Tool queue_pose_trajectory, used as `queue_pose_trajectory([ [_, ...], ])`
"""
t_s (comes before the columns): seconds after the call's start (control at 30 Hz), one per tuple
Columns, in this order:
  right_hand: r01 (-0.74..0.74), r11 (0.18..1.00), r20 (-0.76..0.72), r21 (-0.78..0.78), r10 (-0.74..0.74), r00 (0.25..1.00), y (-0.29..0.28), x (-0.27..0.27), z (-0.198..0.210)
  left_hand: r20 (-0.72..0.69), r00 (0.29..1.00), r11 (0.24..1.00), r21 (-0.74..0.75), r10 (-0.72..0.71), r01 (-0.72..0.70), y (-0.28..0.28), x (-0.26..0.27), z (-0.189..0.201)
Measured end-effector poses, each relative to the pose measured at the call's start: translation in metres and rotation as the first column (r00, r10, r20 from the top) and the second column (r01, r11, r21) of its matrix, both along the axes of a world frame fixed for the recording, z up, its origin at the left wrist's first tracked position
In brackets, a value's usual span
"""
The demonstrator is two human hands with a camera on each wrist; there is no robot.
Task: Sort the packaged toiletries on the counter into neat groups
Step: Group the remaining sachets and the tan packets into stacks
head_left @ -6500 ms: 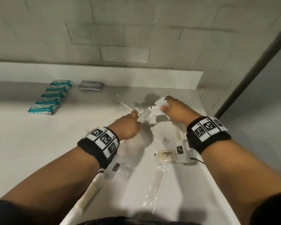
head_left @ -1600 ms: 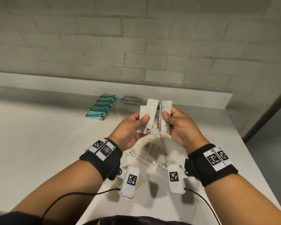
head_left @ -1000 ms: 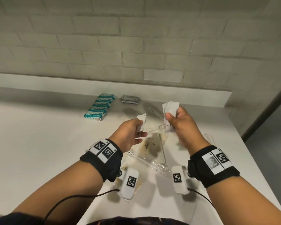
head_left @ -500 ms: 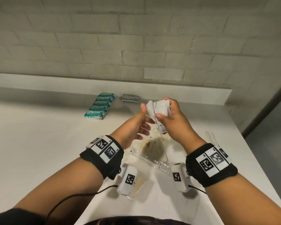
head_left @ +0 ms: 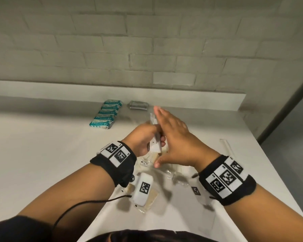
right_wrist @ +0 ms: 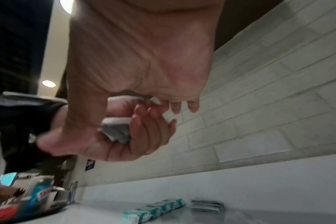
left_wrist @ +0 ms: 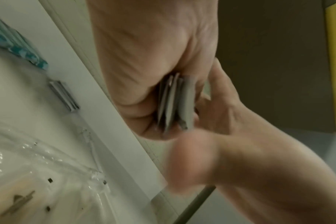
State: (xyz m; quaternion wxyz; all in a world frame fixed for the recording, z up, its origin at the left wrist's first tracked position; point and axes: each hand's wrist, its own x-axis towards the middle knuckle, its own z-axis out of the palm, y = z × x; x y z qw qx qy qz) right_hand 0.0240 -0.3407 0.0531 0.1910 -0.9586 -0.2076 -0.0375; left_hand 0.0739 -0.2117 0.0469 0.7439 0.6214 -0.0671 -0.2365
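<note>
the left hand (head_left: 143, 140) has its grip clenched around a small stack of white sachets (head_left: 155, 145), held on edge above the middle of the bench (head_left: 42, 154). in the left wrist view the sachets (left_wrist: 175, 104) show as several thin flat packets pressed together between the palm and the curled fingers. the right hand (head_left: 175, 137) lies flat against the other side of the stack, its fingers straight and pointing away toward the wall, its grip released; it presses on the sachets without curling round them. the right wrist view shows the same stack (right_wrist: 116, 128) sandwiched between the two palms.

at the back of the bench a row of teal-and-white packets (head_left: 106, 114) lies lined up one behind another, and just beside it to the right sits a small pile of grey sachets (head_left: 138, 104), apart from the row. under the hands a loose heap of clear plastic-wrapped items (head_left: 147, 161) rests on the bench, some with beige contents; what they are is hard to tell. a clear wrapped stick (head_left: 226, 147) lies alone near the right edge of the bench.
</note>
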Motion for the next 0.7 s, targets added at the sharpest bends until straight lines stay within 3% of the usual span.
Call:
queue_pose_trajectory([
  [0.13, -0.025, 0.999, 0.162, -0.027, 0.029, 0.986, 0.001, 0.008, 0.001, -0.043, 0.992, 0.992, 0.012, -0.121, 0.122, -0.001, -0.002, -0.004],
  [0.33, -0.04, 0.999, 0.164, -0.016, 0.042, 0.986, 0.003, 0.015, -0.001, -0.088, 0.99, 0.993, 0.028, -0.108, 0.111, 0.002, 0.001, -0.004],
  [0.4, -0.021, 0.997, 0.085, 0.068, 0.015, 0.996, 0.005, 0.018, -0.003, -0.06, 0.997, 0.999, 0.008, -0.044, 0.045, 0.001, 0.003, -0.004],
  [0.43, 0.013, 0.981, -0.015, 0.193, -0.01, 1.0, 0.005, 0.02, -0.003, -0.066, 0.998, 0.999, -0.043, 0.003, -0.005, 0.002, 0.006, -0.005],
  [0.5, 0.15, 0.871, -0.179, 0.469, -0.073, 0.981, 0.006, 0.026, -0.003, -0.079, 0.99, 0.976, -0.174, 0.116, -0.128, 0.004, 0.015, -0.008],
  [0.57, 0.336, 0.684, -0.338, 0.648, -0.138, 0.931, 0.007, 0.036, -0.006, -0.053, 0.974, 0.936, -0.269, 0.222, -0.228, 0.008, 0.026, -0.012],
  [0.63, 0.489, 0.465, -0.563, 0.738, 0.025, 0.826, 0.01, 0.046, -0.009, -0.015, 0.966, 0.916, -0.316, 0.257, -0.248, 0.009, 0.033, -0.014],
  [0.7, 0.547, 0.361, -0.633, 0.756, 0.186, 0.752, 0.018, 0.059, -0.015, 0.006, 0.969, 0.923, -0.305, 0.248, -0.234, 0.008, 0.041, -0.019],
])
